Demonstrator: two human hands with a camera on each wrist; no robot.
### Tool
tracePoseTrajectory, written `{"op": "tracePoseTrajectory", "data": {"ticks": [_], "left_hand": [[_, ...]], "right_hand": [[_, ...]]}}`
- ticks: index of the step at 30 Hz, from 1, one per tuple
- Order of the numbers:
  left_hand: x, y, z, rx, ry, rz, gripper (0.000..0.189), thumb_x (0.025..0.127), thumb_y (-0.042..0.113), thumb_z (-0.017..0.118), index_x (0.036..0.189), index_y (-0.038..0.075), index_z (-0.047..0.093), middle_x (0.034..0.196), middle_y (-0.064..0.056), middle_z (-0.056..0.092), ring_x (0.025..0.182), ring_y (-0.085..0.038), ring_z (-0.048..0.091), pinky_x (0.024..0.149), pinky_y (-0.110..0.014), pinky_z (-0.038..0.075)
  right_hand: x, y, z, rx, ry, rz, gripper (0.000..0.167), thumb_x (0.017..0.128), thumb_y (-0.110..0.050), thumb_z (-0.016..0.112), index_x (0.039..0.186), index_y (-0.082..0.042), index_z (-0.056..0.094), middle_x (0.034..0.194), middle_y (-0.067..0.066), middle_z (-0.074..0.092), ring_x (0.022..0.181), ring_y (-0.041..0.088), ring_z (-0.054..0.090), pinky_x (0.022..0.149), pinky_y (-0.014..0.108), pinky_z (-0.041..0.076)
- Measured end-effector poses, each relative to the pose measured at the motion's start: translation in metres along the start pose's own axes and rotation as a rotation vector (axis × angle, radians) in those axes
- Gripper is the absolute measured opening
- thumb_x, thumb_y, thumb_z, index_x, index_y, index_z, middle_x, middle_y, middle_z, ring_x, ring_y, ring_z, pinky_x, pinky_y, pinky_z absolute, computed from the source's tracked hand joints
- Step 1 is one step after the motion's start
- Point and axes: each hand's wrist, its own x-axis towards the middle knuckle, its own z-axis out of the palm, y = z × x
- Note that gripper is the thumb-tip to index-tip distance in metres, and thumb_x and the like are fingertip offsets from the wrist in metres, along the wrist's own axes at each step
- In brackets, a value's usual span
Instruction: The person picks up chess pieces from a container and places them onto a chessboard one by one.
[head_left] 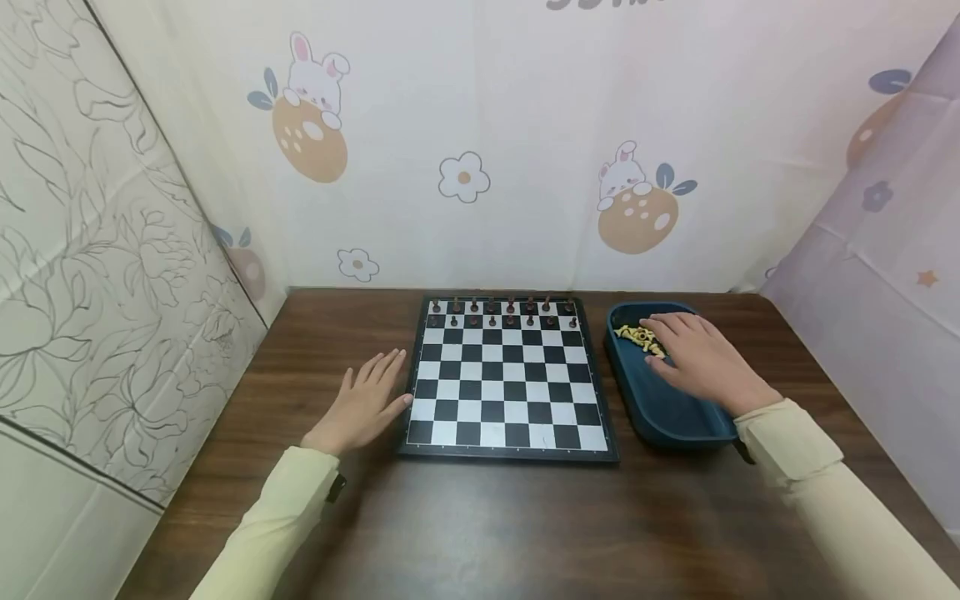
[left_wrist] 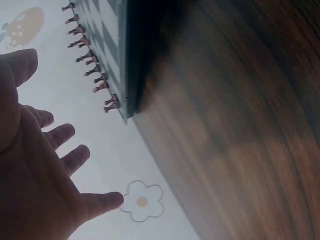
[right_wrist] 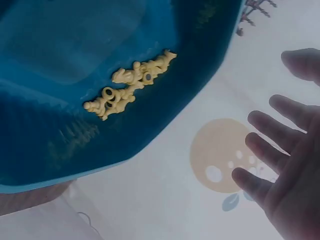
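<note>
A black-and-white chessboard (head_left: pixel 504 375) lies on the wooden table, dark brown chess pieces (head_left: pixel 511 307) standing in two rows along its far side. My left hand (head_left: pixel 362 406) is spread beside the board's left edge, thumb close to the border, holding nothing. To the right of the board is a blue tray (head_left: pixel 637 408) with a small heap of cream chess pieces (right_wrist: pixel 132 82) at its far end. Over that tray hovers my right hand (head_left: pixel 693 358), fingers extended above the heap and gripping nothing; in the right wrist view its fingers (right_wrist: pixel 270 125) are apart from the pieces.
The brown wooden table (head_left: pixel 480 525) extends in front of the board and to both sides. A printed white curtain (head_left: pixel 525 125) hangs right behind the table's far edge. On the left stands a wall panel (head_left: pixel 97 250) with line-drawn flowers.
</note>
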Motion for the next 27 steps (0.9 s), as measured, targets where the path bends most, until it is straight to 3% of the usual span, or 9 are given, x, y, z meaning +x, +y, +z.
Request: {"op": "tracePoseTrajectory", "data": {"ticks": [9,17,27], "left_hand": [[0.015,-0.01,0.018,-0.051,-0.044,-0.016,0.07,0.098,0.038,0.049,0.152,0.006,0.02,0.154,-0.017,0.024,0.14,-0.038,0.021,0.112,-0.058,0.015],[0.02,-0.012,0.027,-0.086,-0.066,-0.052,0.067,0.099,0.035,0.048,0.152,0.005,0.02,0.154,-0.018,0.025,0.14,-0.037,0.022,0.113,-0.052,0.02],[0.021,-0.015,0.035,-0.109,-0.061,-0.058,0.063,0.1,0.031,0.045,0.151,0.003,0.022,0.151,-0.02,0.029,0.138,-0.035,0.026,0.113,-0.049,0.023]], "right_hand": [[0.023,0.017,0.009,-0.015,-0.036,-0.026,0.041,0.088,-0.014,0.064,0.121,0.008,0.057,0.116,0.025,0.059,0.106,0.04,0.053,0.089,0.057,0.045],[0.037,0.027,0.02,0.017,-0.096,0.014,0.034,0.087,-0.012,0.064,0.114,0.007,0.062,0.105,0.021,0.062,0.096,0.036,0.055,0.081,0.053,0.049],[0.052,0.046,0.033,0.037,-0.202,0.051,0.032,0.088,-0.011,0.062,0.113,0.01,0.062,0.105,0.024,0.062,0.097,0.039,0.056,0.081,0.055,0.048]]}}
